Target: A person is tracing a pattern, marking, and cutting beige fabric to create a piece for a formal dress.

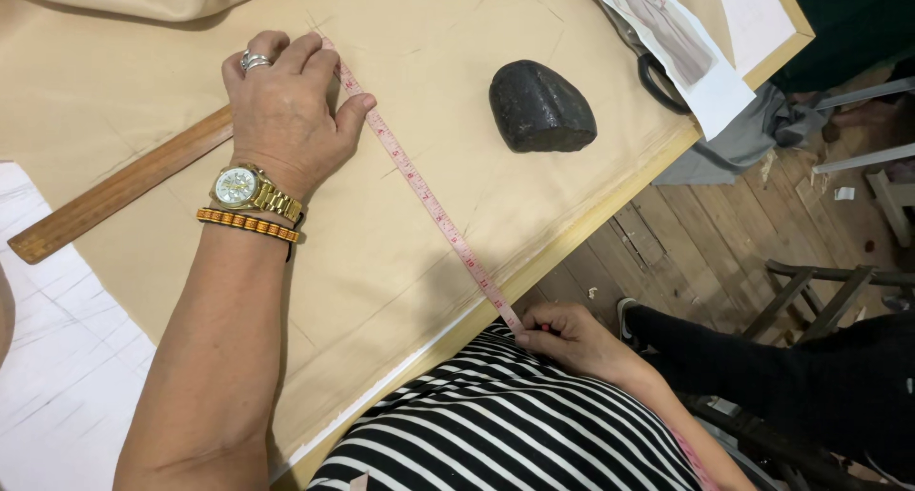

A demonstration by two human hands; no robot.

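**Head view: a measuring tape drawn taut across tan cloth**

Head camera looks down on a pink measuring tape [425, 197] stretched in a straight diagonal over a sheet of tan fabric [400, 253], from far left to the near edge of the table [610, 197]. The left hand [286, 110] lies flat on the cloth, fingers together and thumb pressing the far end of the tape down; it is not closed around anything, only pinning. The right hand [570, 337] sits just off the near table edge, against a striped shirt [505, 424], with its fingers pinched shut on the tape's near end. Held at both ends like this, the tape appears to be kept tight so it lies flat and straight on the fabric, all of it between the two hands.

Under the left palm runs a wooden ruler [114, 191], reaching out to the left, so the same hand seems to steady it too. To the right of the tape, well apart from it, a dark rounded stone [540, 107] rests on the cloth, likely as a weight. At the far right corner lie paper sheets with a garment sketch [672, 35]. Right of the table, wooden floorboards [686, 248] show.
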